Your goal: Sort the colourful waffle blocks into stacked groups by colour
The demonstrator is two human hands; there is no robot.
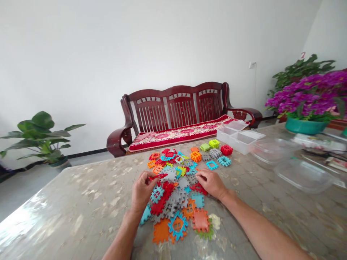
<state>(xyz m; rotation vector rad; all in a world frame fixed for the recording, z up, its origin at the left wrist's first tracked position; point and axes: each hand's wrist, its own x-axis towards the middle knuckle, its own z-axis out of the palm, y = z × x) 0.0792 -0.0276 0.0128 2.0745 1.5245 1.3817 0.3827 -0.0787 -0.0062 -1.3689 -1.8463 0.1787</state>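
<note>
My left hand (pixel 143 189) pinches a red interlocking tile (pixel 162 176) between thumb and fingers, above the left side of a loose pile. My right hand (pixel 213 183) is at the pile's right side, fingers curled together next to a grey lattice tile (pixel 192 179) and a red tile (pixel 198 188); what its fingertips hold, if anything, is hidden. Notched plastic tiles in red, grey, blue, orange and green overlap between and in front of the hands. A blue frame tile (pixel 178 225) and a plain orange tile (pixel 161 231) lie at the near end.
Beyond my right hand are small stacks sorted by colour, among them a red stack (pixel 226 150) and a blue stack (pixel 225 161). A divided plastic box (pixel 240 141) stands behind them. Clear lids (pixel 306 175) and a flower pot (pixel 306 126) are at the right.
</note>
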